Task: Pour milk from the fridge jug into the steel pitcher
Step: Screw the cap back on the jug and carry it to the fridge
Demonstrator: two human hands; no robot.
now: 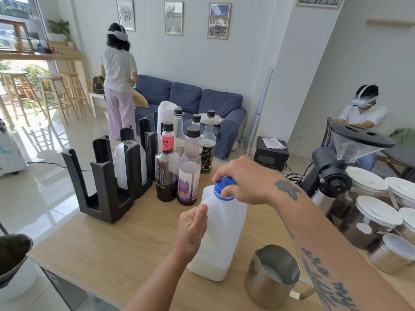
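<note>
Currently: milk jug (221, 239) upright on the wooden table (107, 254), near the front edge, only a shallow layer of milk showing at its base. Steel pitcher (272, 277) just beside it to the right, spout turned toward the jug, milk already visible inside.

Left hand (192, 230) wrapped around the jug's upper side, thumb laid up along the shoulder, fingers closed on the plastic, steadying. Right hand (243, 179) over the top, fingers pinched round the blue cap (224, 188), closed on it. Cannot tell from one view whether the cap is turning on or off, or how far seated.

Judged step: with milk in the pitcher and the jug nearly empty, likely capping after the pour; opening for a further pour not ruled out.

Next move, if capping: twist until snug, left hand holding the jug against the turn, then lift clear toward the fridge. If opening: cap set aside, jug tipped slowly toward the pitcher's mouth.

Syrup bottles (177, 167) close behind the jug; room to knock them on a careless lift.
</note>
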